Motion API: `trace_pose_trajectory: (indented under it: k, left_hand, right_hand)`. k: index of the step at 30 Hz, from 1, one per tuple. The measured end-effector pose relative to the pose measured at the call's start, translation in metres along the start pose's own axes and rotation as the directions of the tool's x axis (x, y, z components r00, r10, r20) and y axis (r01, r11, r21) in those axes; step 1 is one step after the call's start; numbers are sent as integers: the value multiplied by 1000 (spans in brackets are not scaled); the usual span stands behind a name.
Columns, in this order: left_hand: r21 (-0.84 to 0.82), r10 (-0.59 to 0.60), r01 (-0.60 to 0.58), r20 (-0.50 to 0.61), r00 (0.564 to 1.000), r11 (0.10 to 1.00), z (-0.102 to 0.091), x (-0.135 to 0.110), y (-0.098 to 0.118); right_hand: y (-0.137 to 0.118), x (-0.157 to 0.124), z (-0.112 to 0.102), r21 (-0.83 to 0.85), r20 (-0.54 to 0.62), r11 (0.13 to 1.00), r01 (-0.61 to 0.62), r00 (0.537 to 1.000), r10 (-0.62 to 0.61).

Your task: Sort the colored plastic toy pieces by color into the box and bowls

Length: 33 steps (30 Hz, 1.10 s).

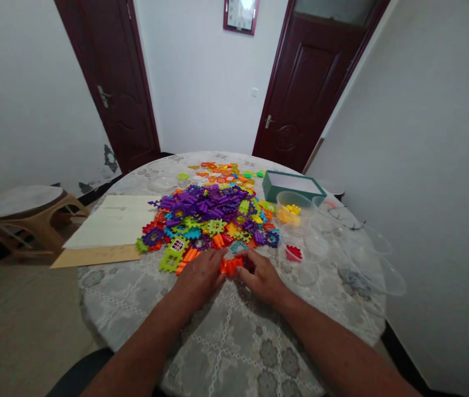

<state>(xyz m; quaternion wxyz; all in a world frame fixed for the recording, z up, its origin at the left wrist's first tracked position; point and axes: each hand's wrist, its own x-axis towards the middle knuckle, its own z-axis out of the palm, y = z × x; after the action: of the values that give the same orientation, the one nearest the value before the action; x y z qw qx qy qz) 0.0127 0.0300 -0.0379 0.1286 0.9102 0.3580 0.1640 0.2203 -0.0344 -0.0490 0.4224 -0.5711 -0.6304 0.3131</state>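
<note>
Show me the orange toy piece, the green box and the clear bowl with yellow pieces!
Orange plastic piece [231, 267], head view, on its middle.
Green box [286, 193], head view, on its front wall.
Clear plastic bowl [307, 208], head view, on its side wall.

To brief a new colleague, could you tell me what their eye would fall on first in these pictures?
The heap of colourful plastic interlocking pieces, purple at its centre, stands out first, in the middle of the round lace-covered table. Just in front of it, the left hand and right hand hold an orange piece between them. To the heap's right sit a green box and clear bowls.
</note>
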Motion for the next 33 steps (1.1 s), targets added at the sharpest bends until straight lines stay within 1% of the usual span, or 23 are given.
trace_pose_trajectory:
  k: [4, 7, 11, 13, 14, 15, 16, 17, 18, 19, 20, 21, 22, 23, 24, 25, 26, 28, 30, 32, 33]
  left_hand:
    - [-74, 87, -94, -90, 992, 993, 3, 2, -1]
    - [-100, 190, -205, -144, 971, 974, 3, 2, 0]
    - [-97, 297, -319, -193, 935, 943, 3, -1, 1]
    - [-66, 331, -352, -221, 918, 933, 2, -2, 1]
    - [-47, 344, -364, -233, 910, 930, 1, -2, 1]
    - [-26, 354, -371, -243, 903, 928, -1, -2, 1]
    - [-2, 359, -372, -254, 898, 928, -3, -3, 0]
    - [25, 358, -366, -272, 893, 930, -7, -3, -1]
    - [54, 350, -350, -293, 890, 935, -12, -3, -4]
    - [80, 332, -323, -316, 889, 943, -17, -3, -7]
    - [102, 307, -290, -340, 889, 952, -23, -4, -11]
    - [118, 280, -255, -355, 892, 960, -29, -4, -17]
    - [129, 251, -219, -359, 899, 967, -35, -5, -24]
    - [139, 224, -185, -353, 908, 973, -40, -6, -31]
    - [146, 196, -154, -336, 921, 977, -45, -8, -39]
    - [153, 165, -121, -320, 933, 981, -49, -10, -47]
    - [158, 134, -89, -303, 943, 983, -52, -12, -54]
    - [159, 70, -28, -262, 963, 987, -59, -17, -64]
    - [145, 7, 24, -213, 977, 989, -66, -23, -68]
    - [128, -64, 86, -168, 984, 988, -74, -29, -69]
    - [128, -102, 120, -142, 985, 985, -78, -32, -69]
  right_hand:
    - [7, 5, 2, 181, -7, 983, -45, 999, 47]
    - [8, 8, 3, 264, 42, 960, -90, 996, 82]
    - [0, 9, 4, 404, 139, 901, -160, 984, 113]
    - [-7, 7, 3, 434, 167, 883, -181, 979, 119]
    - [-11, 6, 0, 425, 163, 889, -173, 980, 113]
    - [-15, 5, -4, 398, 137, 906, -145, 986, 98]
    - [-19, 4, -10, 349, 88, 932, -98, 994, 71]
    - [-23, 4, -19, 278, 14, 960, -38, 999, 35]
    - [-27, 4, -31, 190, -86, 982, 25, 996, -8]
    - [-30, 4, -46, 85, -210, 993, 75, 976, -56]
    - [-33, 4, -63, -31, -344, 995, 100, 933, -105]
    - [-34, 5, -82, -149, -471, 985, 90, 869, -151]
    - [-34, 7, -103, -273, -576, 961, 40, 794, -196]
    - [-32, 8, -123, -391, -648, 920, -44, 723, -241]
    - [-28, 9, -143, -487, -681, 862, -140, 678, -275]
    - [-23, 9, -160, -563, -690, 793, -231, 659, -298]
    - [-15, 9, -175, -623, -686, 717, -312, 658, -310]
    - [4, 7, -196, -700, -667, 571, -429, 677, -310]
    - [26, 3, -204, -732, -660, 459, -504, 691, -293]
    - [47, -1, -206, -739, -661, 387, -552, 704, -260]
    - [57, -3, -207, -738, -664, 364, -568, 706, -247]
